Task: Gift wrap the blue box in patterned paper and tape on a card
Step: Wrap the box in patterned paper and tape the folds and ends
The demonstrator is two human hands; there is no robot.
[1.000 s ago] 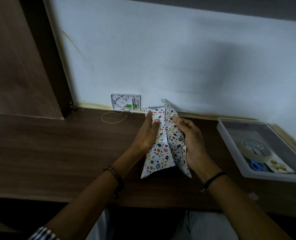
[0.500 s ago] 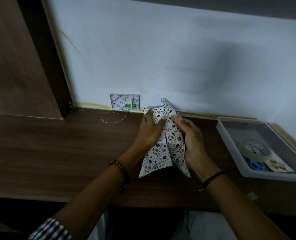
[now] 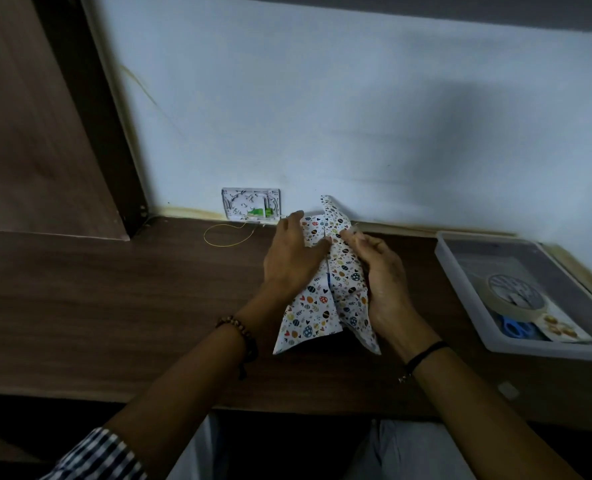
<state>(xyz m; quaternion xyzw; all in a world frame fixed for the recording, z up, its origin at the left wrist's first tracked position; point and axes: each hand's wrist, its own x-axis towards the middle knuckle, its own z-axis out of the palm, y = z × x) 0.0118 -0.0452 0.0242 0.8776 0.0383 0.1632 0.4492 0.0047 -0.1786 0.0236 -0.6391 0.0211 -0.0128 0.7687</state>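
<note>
White patterned paper (image 3: 317,308) with coloured eggs and hearts is folded around the blue box, of which only a thin blue sliver (image 3: 328,280) shows at the seam. My left hand (image 3: 292,256) presses the left flap flat, thumb at the seam. On the right side, my right hand (image 3: 379,271) pinches the overlapping flap at the top. Loose paper ends stick out toward me and toward the wall. A card (image 3: 563,327) with small pictures lies in the tray at the right.
A clear plastic tray (image 3: 460,282) at the right holds a roll of masking tape (image 3: 514,296) and blue scissors (image 3: 516,329). A white wall socket (image 3: 251,206) and a yellow wire loop (image 3: 228,235) sit behind. The wooden desk's (image 3: 114,306) front edge is near my lap.
My left hand has slid further over the left flap and its thumb has moved onto the seam. The right hand's fingers have closed on the top of the right flap.
</note>
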